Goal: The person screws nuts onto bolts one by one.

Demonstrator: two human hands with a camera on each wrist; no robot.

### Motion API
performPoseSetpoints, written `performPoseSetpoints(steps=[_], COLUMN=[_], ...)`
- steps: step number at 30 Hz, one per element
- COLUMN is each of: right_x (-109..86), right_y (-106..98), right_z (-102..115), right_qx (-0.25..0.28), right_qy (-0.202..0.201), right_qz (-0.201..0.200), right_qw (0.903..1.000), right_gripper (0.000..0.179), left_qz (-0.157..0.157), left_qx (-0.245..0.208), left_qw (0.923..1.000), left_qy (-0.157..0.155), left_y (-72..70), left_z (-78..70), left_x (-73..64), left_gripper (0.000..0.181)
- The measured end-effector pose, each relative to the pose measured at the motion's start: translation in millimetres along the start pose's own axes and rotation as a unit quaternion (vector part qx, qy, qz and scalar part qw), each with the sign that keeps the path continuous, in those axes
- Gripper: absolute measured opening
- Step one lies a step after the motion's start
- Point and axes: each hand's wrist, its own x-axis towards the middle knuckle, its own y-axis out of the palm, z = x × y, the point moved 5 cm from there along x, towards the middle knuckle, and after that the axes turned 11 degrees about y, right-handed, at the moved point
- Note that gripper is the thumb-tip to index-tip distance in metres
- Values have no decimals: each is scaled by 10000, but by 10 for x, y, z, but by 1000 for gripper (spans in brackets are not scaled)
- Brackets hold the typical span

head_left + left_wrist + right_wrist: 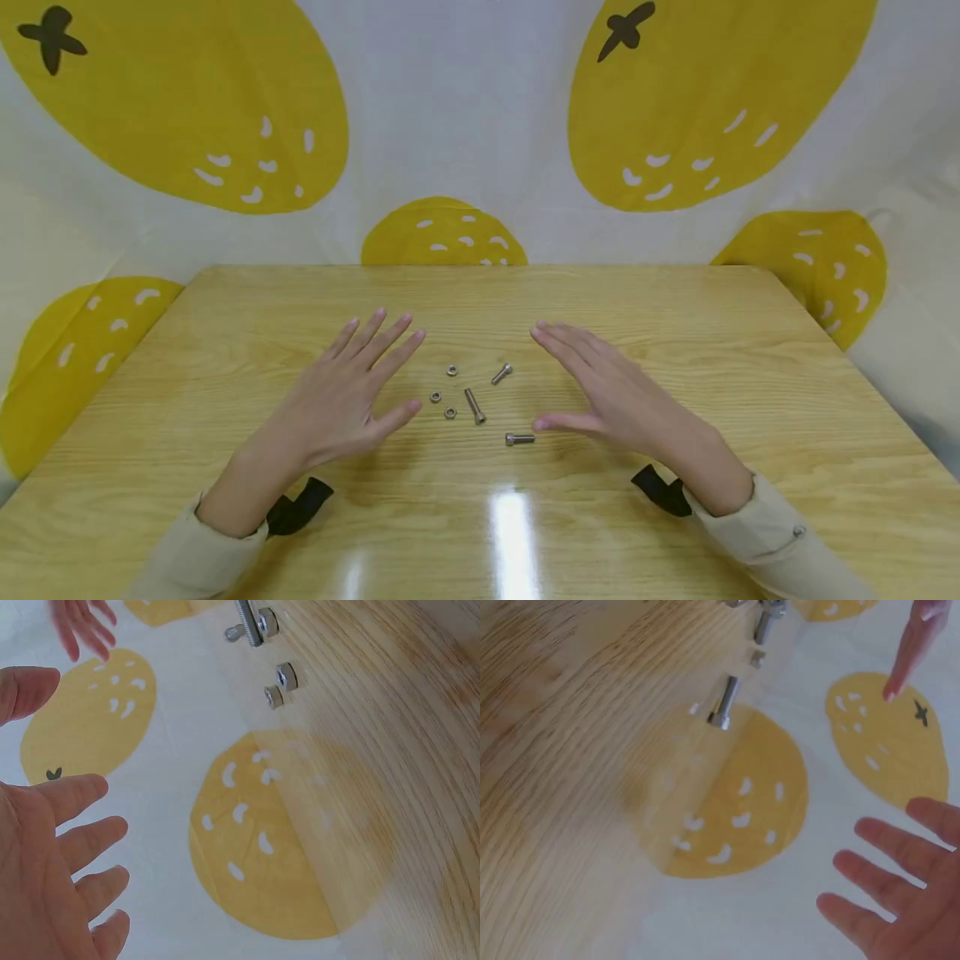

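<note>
Three nuts and three socket head bolts lie loose on the wooden table between my hands. In the head view the nuts form a small cluster: a far nut point(452, 370), a left nut point(436, 397) and a near nut point(450, 413). Beside them is the longest bolt point(475, 407); a shorter bolt point(502, 373) lies farther back and another bolt point(520, 439) nearer me. My left hand point(345, 392), fingers spread, is left of the nuts and holds nothing. Opposite it, my right hand point(615, 392) has straight fingers, its thumb close to the near bolt. Both palms appear empty in the wrist views.
The wooden table point(225, 350) reaches back to a white cloth point(457, 100) printed with yellow fruit shapes. Black straps sit at both wrists, the left strap point(300, 507) and the right strap point(663, 492). Light glares off the table's near part.
</note>
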Motion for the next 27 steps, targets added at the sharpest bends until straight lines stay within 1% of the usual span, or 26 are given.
performPoseSetpoints(steps=[2,5,9,14,21,24,27], right_x=[15,46,111,203,350,378,409], right_y=[23,63,105,172,315,379,431], right_z=[-5,2,30,60,128,127,112], right_qx=[308,614,801,941,1161,1336,1601], right_qy=[161,389,598,889,888,1041,1117], right_qz=[234,540,743,1093,1515,1705,1775], right_qw=[9991,9959,9922,9855,9776,9707,9646], right_gripper=[84,75,65,53,41,38,35], left_qz=[4,24,25,-50,-270,-387,-453], left_qx=[-26,-89,-164,-233,-361,-365,-314], left_qw=[10000,10000,9999,9997,9989,9984,9983], left_qy=[6,-22,-46,27,154,181,201], left_y=[9,22,36,54,72,70,54], left_z=[16,40,63,68,55,66,93], left_x=[-2,-15,-23,4,29,25,33], left_gripper=[70,71,72,70,68,66,65])
